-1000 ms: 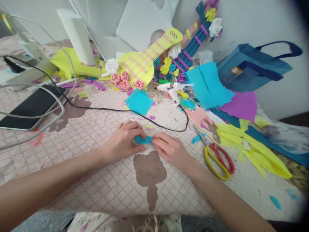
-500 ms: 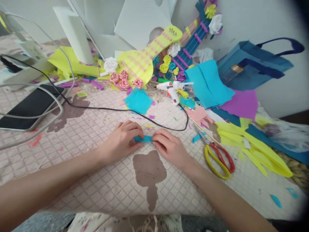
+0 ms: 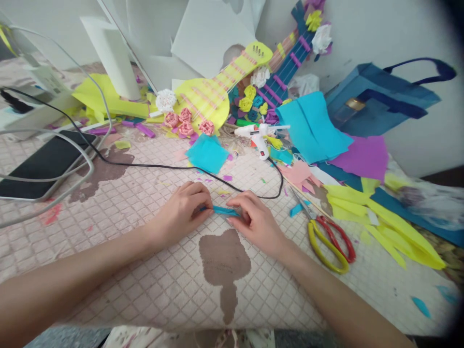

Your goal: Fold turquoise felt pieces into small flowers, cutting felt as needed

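A narrow folded strip of blue paper (image 3: 225, 210) spans the gap between my two hands, low over the quilted cloth. My left hand (image 3: 186, 205) pinches its left end between thumb and fingers. At the other end, my right hand (image 3: 255, 220) has its thumb and fingers curled round the strip's tip, which they partly hide. Beyond the hands lies a square of turquoise paper (image 3: 208, 153). To the right of my right hand are scissors (image 3: 328, 244) with one yellow and one red handle, their blades near a small blue scrap (image 3: 297, 209).
A white glue gun (image 3: 259, 137) lies behind, its black cord (image 3: 159, 166) running left across the cloth. Farther back stand a yellow paper guitar (image 3: 206, 99) and a blue one (image 3: 286, 72). A phone (image 3: 43, 164) rests at left, yellow paper (image 3: 391, 224) and a blue bag (image 3: 377, 101) at right.
The blue strip looks narrower, and more of it shows between the hands. My right hand's thumb and fingers have parted slightly and shifted along the strip's right end.
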Demonstrator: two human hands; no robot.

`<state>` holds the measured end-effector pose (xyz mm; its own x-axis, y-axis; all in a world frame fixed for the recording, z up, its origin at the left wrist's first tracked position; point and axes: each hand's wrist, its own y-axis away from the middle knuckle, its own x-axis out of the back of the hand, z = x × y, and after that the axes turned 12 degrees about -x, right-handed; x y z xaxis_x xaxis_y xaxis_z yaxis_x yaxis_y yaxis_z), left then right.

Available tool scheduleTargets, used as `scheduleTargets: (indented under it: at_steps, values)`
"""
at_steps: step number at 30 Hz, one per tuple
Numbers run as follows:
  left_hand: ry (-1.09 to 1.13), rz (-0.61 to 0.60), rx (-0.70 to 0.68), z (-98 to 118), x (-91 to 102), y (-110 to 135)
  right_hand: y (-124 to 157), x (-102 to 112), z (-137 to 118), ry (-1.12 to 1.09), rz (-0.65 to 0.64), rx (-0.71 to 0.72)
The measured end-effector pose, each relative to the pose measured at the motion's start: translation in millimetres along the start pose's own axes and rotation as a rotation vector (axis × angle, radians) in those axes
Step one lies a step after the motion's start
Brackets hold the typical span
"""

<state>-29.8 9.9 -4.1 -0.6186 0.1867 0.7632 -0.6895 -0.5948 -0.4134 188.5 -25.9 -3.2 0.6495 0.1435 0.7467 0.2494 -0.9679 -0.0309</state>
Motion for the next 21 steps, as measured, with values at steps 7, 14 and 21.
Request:
scheduleTargets:
  at_steps: [7, 14, 21]
  values:
    - [0.0, -0.007, -0.004, -1, 0.3, 2, 1, 2, -4, 0.04, -0.06, -0.036]
    - [0.033, -0.024, -0.032, -5, 4.4, -1, 1, 0, -6, 0.033, -0.009, -0.027]
    - [0.022, 0.025, 0.051, -5, 2.6, -6, -3, -4, -10, 0.076, 0.074, -0.119]
